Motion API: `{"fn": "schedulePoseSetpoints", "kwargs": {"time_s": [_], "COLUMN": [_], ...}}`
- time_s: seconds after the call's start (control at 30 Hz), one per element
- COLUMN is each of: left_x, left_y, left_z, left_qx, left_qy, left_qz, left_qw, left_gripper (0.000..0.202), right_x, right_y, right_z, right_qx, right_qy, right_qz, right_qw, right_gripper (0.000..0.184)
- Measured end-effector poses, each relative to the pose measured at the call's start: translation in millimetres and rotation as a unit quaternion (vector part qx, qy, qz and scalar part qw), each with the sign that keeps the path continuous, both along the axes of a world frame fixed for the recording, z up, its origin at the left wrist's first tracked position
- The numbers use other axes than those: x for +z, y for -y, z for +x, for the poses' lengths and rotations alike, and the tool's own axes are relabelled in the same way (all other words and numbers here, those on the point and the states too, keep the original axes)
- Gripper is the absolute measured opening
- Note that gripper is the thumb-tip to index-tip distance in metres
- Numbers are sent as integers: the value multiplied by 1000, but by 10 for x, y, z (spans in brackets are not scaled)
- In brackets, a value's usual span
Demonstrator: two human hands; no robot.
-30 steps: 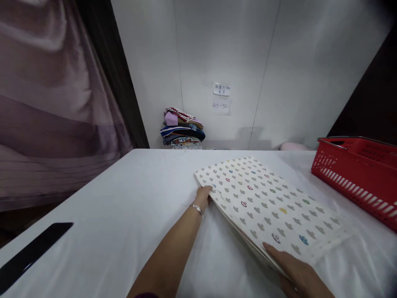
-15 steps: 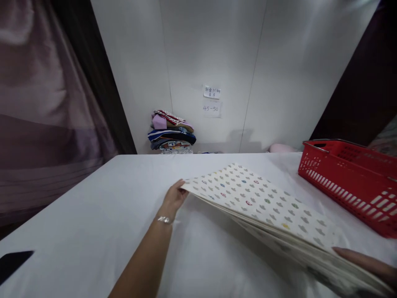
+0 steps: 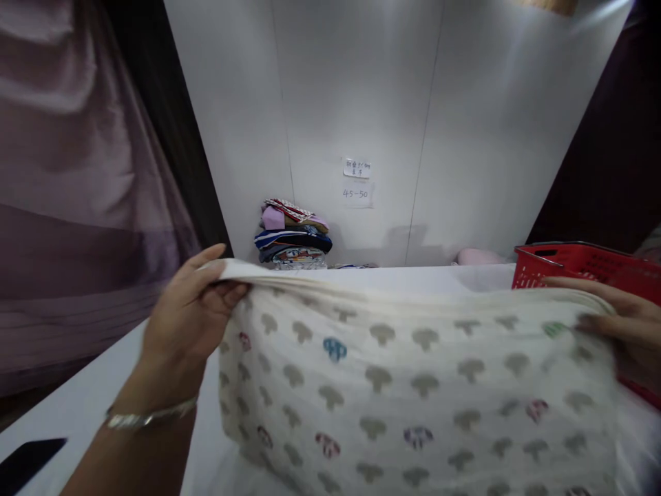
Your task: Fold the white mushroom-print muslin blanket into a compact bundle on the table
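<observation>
A folded cream cloth (image 3: 403, 386) printed with grey and coloured mushrooms hangs in front of me, held up by its top edge above the white table. My left hand (image 3: 191, 310), with a silver bracelet at the wrist, pinches the cloth's top left corner between thumb and fingers. At the top right corner my right hand (image 3: 624, 324) grips the layered edge; it is a little blurred. Several layers show along the upper edge, and the lower part runs out of view.
A red plastic basket (image 3: 537, 262) stands at the right, partly behind my right hand. Folded fabrics (image 3: 294, 238) are stacked by the back wall, beneath paper signs (image 3: 357, 193). A dark flat object (image 3: 31, 461) lies at the table's (image 3: 98, 399) left. A pinkish curtain (image 3: 77, 207) hangs at the left.
The cloth has gone from slanting low over the table to hanging upright, closer to me. Both hands have risen with it, and my left hand has moved left. The view has tilted up slightly.
</observation>
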State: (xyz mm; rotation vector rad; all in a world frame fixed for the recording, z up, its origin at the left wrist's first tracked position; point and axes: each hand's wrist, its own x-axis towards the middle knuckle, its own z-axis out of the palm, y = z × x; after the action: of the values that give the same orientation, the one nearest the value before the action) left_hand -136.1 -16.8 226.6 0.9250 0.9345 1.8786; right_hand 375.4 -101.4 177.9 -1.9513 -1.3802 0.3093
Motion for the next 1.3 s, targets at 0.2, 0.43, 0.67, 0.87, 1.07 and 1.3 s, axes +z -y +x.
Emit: {"fn": "schedulePoseSetpoints", "kwargs": {"time_s": [0.2, 0.43, 0.67, 0.87, 1.07, 1.3], "left_x": [458, 1258, 93, -1811, -2127, -2198], "left_y": [-1192, -1499, -953, -287, 65, 296], "left_z": [185, 184, -102, -145, -190, -260], "left_qx": [33, 50, -32, -75, -18, -3], "left_qy": [-24, -48, -45, 2, 0, -292], "left_qz": [-27, 104, -4, -326, -333, -420], "left_qw": [999, 992, 998, 942, 943, 859], "left_gripper": [22, 31, 18, 19, 20, 32], "right_x": [685, 1267, 171, -1583, -1929, -2192], "right_y": [-1414, -1926, -1648, -1100, -668, -364], "right_z": [-363, -370, -132, -266, -266, -228], "right_qx": [134, 144, 225, 330, 306, 343], "right_qy": [-221, -65, 64, 168, 216, 285], "right_qz": [79, 324, 267, 137, 112, 114], "right_qw": [963, 933, 935, 919, 921, 888], "right_gripper": [56, 55, 20, 22, 24, 27]}}
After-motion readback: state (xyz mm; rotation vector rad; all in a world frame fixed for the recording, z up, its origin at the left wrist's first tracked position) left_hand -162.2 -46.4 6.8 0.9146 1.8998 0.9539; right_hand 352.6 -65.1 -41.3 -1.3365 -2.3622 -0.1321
